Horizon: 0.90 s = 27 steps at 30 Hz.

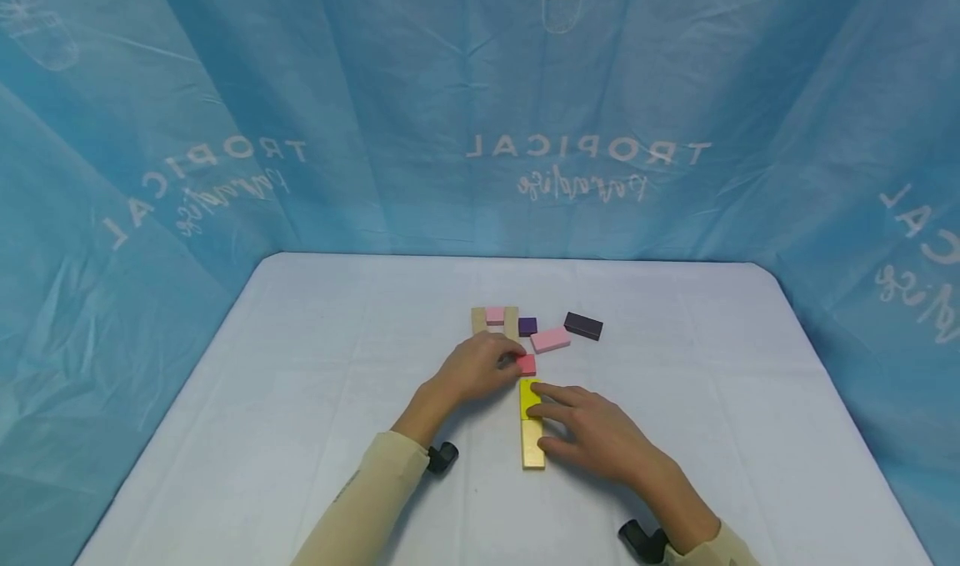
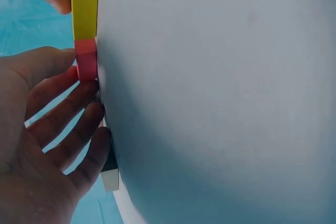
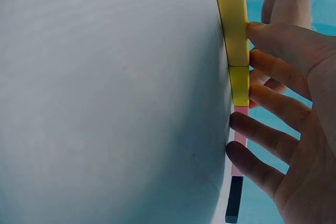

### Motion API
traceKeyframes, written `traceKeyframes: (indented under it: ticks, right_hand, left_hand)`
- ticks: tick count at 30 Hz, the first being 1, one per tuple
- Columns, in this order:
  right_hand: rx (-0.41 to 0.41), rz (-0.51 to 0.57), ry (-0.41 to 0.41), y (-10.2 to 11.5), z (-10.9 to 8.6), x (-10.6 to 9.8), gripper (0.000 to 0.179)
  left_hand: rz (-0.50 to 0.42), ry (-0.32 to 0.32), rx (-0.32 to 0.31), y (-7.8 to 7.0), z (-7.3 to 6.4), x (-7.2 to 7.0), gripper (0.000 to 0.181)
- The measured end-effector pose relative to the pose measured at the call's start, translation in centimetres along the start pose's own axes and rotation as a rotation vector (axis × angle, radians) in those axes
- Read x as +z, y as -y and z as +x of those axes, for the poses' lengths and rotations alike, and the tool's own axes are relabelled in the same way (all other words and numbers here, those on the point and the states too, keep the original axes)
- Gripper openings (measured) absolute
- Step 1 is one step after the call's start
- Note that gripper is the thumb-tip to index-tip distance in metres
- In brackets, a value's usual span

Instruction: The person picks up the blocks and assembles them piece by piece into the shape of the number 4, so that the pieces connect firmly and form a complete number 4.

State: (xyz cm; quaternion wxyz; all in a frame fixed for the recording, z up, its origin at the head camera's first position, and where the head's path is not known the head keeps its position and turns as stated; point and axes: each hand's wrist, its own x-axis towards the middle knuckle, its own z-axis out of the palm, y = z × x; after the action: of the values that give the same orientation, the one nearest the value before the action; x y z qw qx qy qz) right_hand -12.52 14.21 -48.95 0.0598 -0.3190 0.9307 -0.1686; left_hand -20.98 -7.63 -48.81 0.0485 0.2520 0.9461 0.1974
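I see the left hand [image 1: 480,368] gripping the small red block [image 1: 528,365], thumb on one side and fingers on the other, with hardly more gap than the block fills. The block lies on the white-covered table [image 1: 300,383], just off the far end of the yellow block [image 1: 528,397]; I cannot tell from here whether those two touch. The gold block [image 1: 532,451] continues the line nearer the person, end to end with the yellow one. The right hand [image 1: 600,434] has its fingers spread, tips resting along the right side of the yellow and gold blocks, with nothing clasped.

Beyond the red block it is crowded for me: the long pink block [image 1: 552,340] slants close by, the purple block [image 1: 527,326] sits behind, and the black block [image 1: 583,326] lies off to the right. Two tan blocks [image 1: 478,319] flank a short pink block [image 1: 495,315], and the left hand hides their near ends from my head view. The blue curtain [image 1: 390,66] hangs behind everything.
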Motion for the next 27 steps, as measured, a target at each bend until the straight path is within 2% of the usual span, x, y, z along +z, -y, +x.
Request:
traceKeyframes:
  ticks: [27]
  right_hand:
    - [-0.008,-0.004,-0.011,-0.22,-0.05,0.26,0.042]
  left_hand:
    - [-0.036,0.017,0.008,-0.08,0.08,0.02,0.027]
